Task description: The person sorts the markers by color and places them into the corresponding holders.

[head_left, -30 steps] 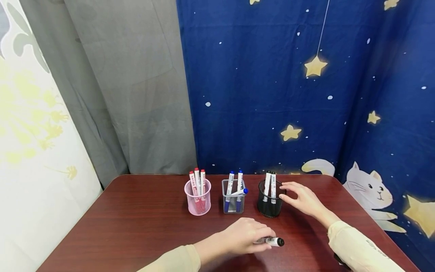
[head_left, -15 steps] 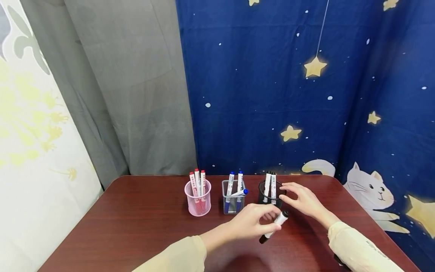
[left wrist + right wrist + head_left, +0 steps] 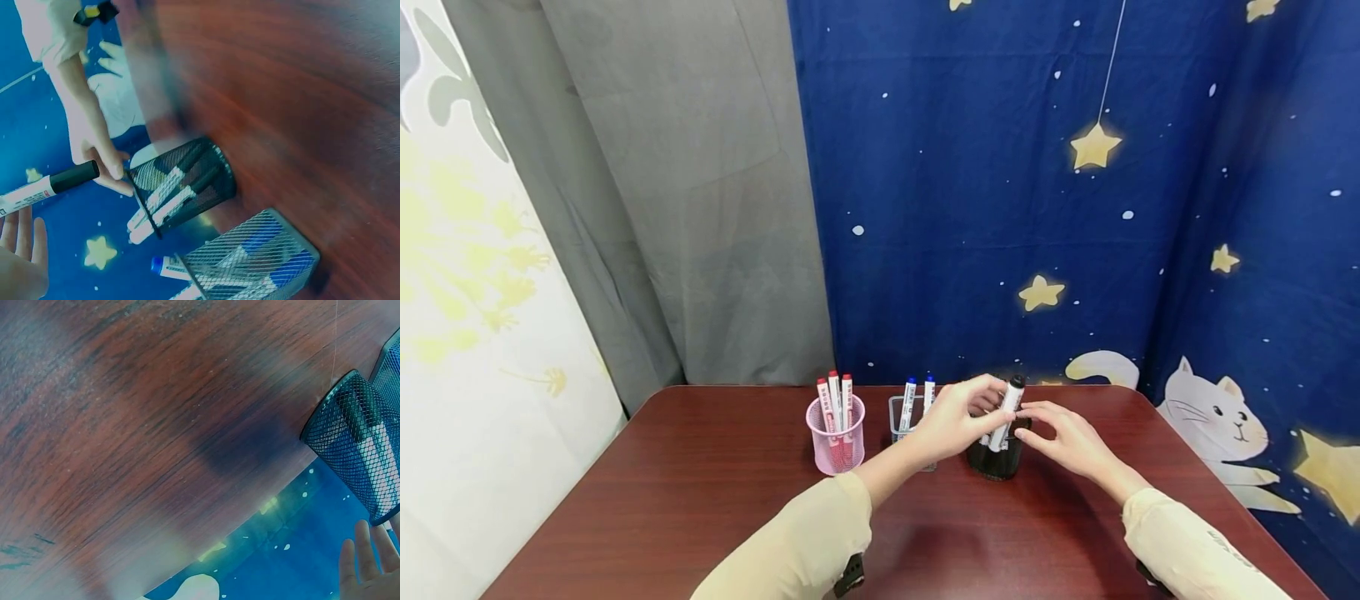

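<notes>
My left hand (image 3: 957, 418) pinches a white marker with black caps (image 3: 1006, 417), held nearly upright over the front of the black mesh pen cup (image 3: 995, 463). In the left wrist view the marker's black end (image 3: 75, 177) points at the cup's rim, apart from it. Two black-capped markers (image 3: 164, 195) stand inside that cup. My right hand (image 3: 1066, 440) is at the rim's right side, thumb and fingers spread there. Its fingers (image 3: 365, 550) look fairly straight at the rim in the right wrist view; whether they press on it is hard to tell.
A grey mesh holder (image 3: 265, 250) with blue markers stands left of the black cup, partly behind my left hand. Farther left is a pink mesh cup (image 3: 824, 454) with red markers. Curtains (image 3: 925, 208) hang behind the brown table (image 3: 700, 500).
My left hand has lifted the black marker from low over the table's front, carried it up and forward to the black cup, and turned it upright. The right hand has stayed put.
</notes>
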Motion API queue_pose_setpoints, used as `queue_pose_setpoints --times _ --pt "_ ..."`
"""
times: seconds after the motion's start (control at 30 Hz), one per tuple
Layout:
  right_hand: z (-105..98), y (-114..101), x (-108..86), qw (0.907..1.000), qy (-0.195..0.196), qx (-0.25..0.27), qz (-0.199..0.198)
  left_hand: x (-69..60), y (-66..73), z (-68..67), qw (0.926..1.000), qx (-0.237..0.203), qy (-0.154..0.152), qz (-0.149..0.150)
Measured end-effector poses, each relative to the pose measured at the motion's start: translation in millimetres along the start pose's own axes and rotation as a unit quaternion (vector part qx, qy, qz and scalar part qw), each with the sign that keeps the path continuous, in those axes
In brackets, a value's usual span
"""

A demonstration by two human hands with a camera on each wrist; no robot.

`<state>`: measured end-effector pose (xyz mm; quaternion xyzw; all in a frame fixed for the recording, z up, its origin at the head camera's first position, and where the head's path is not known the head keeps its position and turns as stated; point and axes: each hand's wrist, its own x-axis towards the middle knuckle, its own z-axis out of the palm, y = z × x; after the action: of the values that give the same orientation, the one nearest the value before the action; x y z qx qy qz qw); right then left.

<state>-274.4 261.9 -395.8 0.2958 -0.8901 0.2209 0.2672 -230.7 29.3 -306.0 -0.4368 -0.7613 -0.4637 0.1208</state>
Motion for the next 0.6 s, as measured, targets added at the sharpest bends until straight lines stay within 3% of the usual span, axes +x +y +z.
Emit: queue_pose_setpoints --times 0.3,0.6 --pt "0.7 -0.6 -0.6 0.9997 -0.013 0.004 0.021 18.1 -5.2 -7.3 0.9979 0.005 0.021 -0.061" --pt "0.2 0.8 0.0 0.9993 -0.023 0.001 0.028 29.5 -15.8 -7.3 0.9953 -0.006 0.049 -0.083"
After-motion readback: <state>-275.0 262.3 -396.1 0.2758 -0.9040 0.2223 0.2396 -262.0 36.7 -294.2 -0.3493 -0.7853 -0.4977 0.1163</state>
